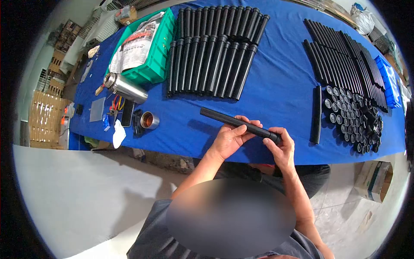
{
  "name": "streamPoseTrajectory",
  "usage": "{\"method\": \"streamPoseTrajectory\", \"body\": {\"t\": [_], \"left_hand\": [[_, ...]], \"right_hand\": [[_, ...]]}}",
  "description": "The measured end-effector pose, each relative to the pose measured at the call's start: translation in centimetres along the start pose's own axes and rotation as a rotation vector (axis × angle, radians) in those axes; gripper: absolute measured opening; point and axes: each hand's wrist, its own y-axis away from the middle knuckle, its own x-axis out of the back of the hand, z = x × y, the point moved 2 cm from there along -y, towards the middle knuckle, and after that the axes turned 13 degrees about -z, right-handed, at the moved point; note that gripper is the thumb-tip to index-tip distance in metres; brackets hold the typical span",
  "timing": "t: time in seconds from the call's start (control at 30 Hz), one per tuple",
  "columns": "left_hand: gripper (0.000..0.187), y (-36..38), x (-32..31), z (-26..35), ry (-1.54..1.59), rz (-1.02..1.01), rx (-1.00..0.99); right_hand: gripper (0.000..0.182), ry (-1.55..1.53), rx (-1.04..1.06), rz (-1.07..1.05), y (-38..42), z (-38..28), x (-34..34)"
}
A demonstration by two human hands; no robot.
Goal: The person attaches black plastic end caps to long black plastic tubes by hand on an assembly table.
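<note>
A black tube (220,116) slants over the front of the blue table, its plain end up to the left and a thicker, cap-like end down to the right. My left hand (230,140) is closed around the tube's middle, thumb on top. At the thicker end, my right hand (282,149) grips it between thumb and fingers. Several matching tubes with wide ends (211,64) lie in two rows behind my hands. On the right are thinner plain tubes (336,60), with many round black caps (345,108) in front of them and one single tube (318,114) beside those.
Back left, a green crate (161,64) holds newspaper (138,47). Near it lies a steel flask (129,88), with a cup of brown liquid (149,121), pliers (115,105) and a tissue (119,134) in front. A blue bin (388,82) stands at the far right. The blue cloth (280,64) covers the table.
</note>
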Motion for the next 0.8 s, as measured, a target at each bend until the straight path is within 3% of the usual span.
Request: {"method": "streamPoseTrajectory", "body": {"t": [0.23, 0.33, 0.47, 0.53, 0.67, 0.8], "left_hand": [[0.028, -0.1, 0.0, -0.1, -0.023, 0.02, 0.005], [0.03, 0.1, -0.1, 0.2, -0.044, 0.039, 0.017], [0.032, 0.2, 0.4, 0.0, -0.066, 0.035, 0.024], [0.033, 0.1, 0.7, 0.2, -0.088, 0.018, 0.022], [0.034, 0.3, 1.2, 0.0, -0.054, -0.019, -0.002], [0.032, 0.4, 1.0, 0.6, -0.043, -0.006, 0.02]], "right_hand": [[0.033, 0.109, 0.249, 0.049, -0.5, -0.4, -0.2], [0.036, 0.072, 0.085, 0.023, -0.1, -0.9, -0.2], [0.038, 0.075, 0.099, -0.043, -0.2, -0.8, 0.5], [0.04, 0.116, 0.207, -0.047, -0.3, -0.9, 0.7], [0.039, 0.068, 0.108, -0.091, 0.1, -0.8, 0.9], [0.032, 0.144, 0.415, -0.013, 0.2, -0.8, 0.6]]}}
